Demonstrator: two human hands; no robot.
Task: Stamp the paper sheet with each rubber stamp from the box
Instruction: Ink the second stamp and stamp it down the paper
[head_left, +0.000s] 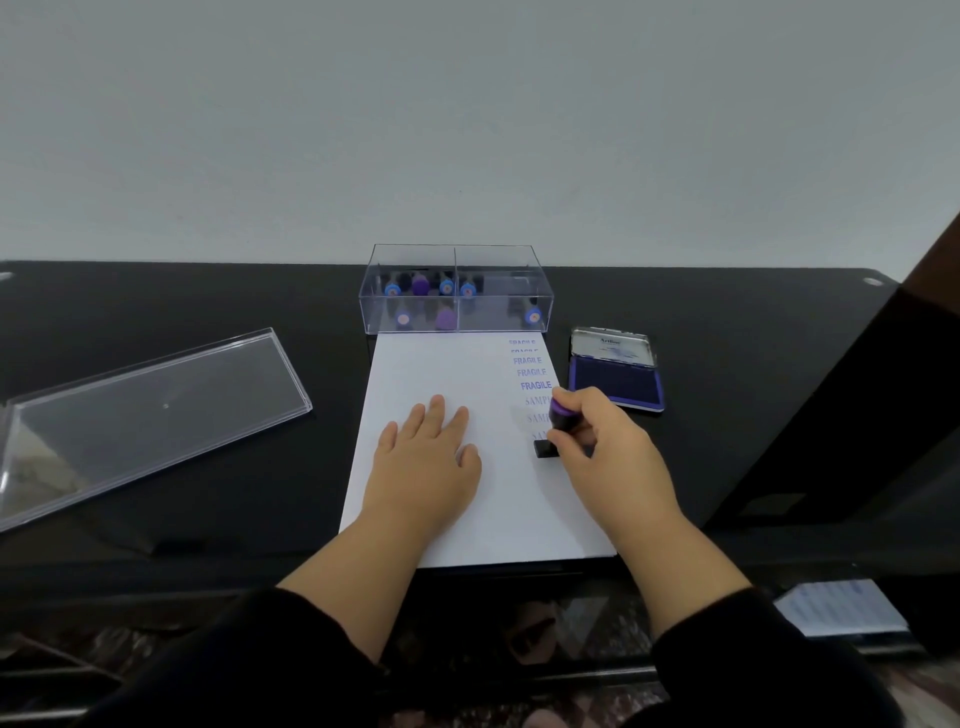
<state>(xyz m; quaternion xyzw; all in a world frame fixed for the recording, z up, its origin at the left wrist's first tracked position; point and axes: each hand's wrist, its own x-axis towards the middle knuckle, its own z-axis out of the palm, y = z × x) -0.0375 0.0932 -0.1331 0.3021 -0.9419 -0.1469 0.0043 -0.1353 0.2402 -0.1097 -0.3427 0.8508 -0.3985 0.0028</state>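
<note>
A black bench (208, 301) spans mid-frame under a bare grey wall (467, 114). My left hand (428, 457) lies flat on the paper sheet (447, 374) at centre. My right hand (602, 447) grasps a purple stamp (561, 421) on it.

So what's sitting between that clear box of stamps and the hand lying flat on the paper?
Only bare white paper sheet, in the head view. The clear box stands at its far edge, the left hand rests flat nearer; the stamped words run down the right side.

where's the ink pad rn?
Head view: the open purple ink pad in its metal tin lies on the black table, right of the white paper sheet, just beyond the right hand.
</note>
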